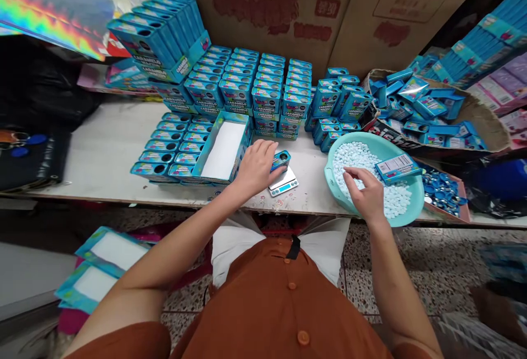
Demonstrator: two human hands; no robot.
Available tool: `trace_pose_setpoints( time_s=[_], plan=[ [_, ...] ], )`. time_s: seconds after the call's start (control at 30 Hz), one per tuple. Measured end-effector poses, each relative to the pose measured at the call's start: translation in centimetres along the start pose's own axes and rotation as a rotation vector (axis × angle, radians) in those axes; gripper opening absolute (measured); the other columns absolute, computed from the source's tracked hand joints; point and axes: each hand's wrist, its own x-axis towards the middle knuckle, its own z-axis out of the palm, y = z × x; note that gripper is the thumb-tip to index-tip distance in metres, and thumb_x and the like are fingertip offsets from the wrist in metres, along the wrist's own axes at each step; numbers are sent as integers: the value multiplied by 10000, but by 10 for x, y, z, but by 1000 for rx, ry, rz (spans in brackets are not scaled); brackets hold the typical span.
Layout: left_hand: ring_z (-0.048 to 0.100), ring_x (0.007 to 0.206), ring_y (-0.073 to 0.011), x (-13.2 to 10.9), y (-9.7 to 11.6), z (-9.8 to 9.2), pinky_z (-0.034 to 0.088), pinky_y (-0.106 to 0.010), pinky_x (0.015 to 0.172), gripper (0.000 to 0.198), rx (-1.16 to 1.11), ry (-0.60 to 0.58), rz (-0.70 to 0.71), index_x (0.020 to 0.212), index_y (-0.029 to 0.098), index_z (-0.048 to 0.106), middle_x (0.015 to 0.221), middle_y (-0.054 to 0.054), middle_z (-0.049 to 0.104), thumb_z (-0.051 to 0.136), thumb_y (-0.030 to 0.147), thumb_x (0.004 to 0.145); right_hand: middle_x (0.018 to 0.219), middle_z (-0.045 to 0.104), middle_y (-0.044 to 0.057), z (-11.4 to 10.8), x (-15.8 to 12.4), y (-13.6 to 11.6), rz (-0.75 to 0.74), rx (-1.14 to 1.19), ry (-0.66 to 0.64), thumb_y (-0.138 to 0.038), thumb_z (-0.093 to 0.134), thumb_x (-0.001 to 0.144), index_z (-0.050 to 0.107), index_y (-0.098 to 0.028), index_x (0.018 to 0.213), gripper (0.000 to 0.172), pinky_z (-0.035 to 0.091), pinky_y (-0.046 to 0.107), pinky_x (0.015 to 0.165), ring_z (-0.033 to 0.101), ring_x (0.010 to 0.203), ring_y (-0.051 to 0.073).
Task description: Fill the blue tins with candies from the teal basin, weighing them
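Observation:
My left hand (257,168) is closed around the side of a small blue caramel box (281,158), whose round dark opening faces up. That box is over a small silver digital scale (284,183) with a lit blue display. Above the turquoise basin (335,191), my right hand (368,193) has its thumb and fingers drawn together near the white candies (358,153); whatever is between the fingertips is too small to tell. Across the basin's right side lies another blue caramel box (397,168).
An open display tray (222,150) with a white bottom lies left of the scale, by rows of blue boxes (158,153). More boxes stand stacked behind. At right are a carton of loose boxes (436,112) and a box of blue-and-silver caps (442,191).

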Motion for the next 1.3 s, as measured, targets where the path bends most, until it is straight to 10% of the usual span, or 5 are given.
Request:
trace_pose_setpoints(
  time_s=[0.37,0.8,0.97,1.13,1.3],
  plan=[
    [461,1190,-325,48,9,1,382,-410,956,640,205,-195,51,1291,131,452,1266,-166,554,578,541,817,904,704,63,-13,-38,34,157,37,66,-338,541,904,698,-193,955,220,494,338,800,630,825,183],
    [635,900,-285,45,3,9,429,-335,732,403,241,-529,-86,1029,175,576,998,-120,685,579,513,809,965,706,63,-10,-45,39,241,106,-79,-365,521,904,686,-214,921,224,479,342,806,636,927,215],
    [640,856,-233,43,-10,-39,432,-300,677,388,165,-313,-85,1041,224,603,968,-54,696,584,533,806,961,711,58,-10,-48,41,222,93,-63,-386,530,898,685,-216,922,231,479,355,836,645,930,219],
    [645,846,-229,40,-79,-108,485,-332,709,509,200,18,-151,1130,233,613,1016,-57,706,635,590,768,964,712,63,-6,-49,45,216,77,-49,-419,524,891,685,-234,919,246,503,359,782,655,876,225],
    [642,937,-248,46,-131,-125,500,-374,815,492,256,-27,-135,1144,214,621,1091,-55,700,651,541,778,958,715,53,-4,-54,52,218,21,-33,-448,532,879,683,-257,908,245,511,366,742,664,875,242]
  ],
)
